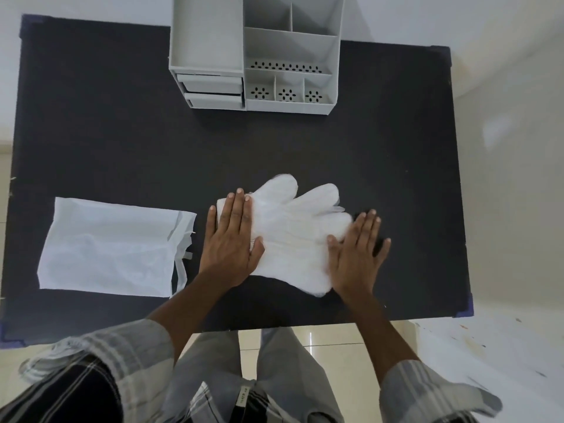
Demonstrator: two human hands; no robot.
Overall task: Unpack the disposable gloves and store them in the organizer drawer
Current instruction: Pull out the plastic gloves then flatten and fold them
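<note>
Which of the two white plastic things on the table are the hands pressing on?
The stack of translucent white disposable gloves, with finger shapes; left hand and right hand lie flat on it. The empty white bag lies untouched, left.

Bare black table [122,148] lies open between me and the white organizer [256,56] at the far edge, nothing blocking the two small drawers [212,93] on its front left. An empty plastic bag [113,248] covers the near left.

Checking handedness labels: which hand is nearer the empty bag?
Left. The left hand lies just right of the bag; the right hand is farther right, across the gloves.
</note>
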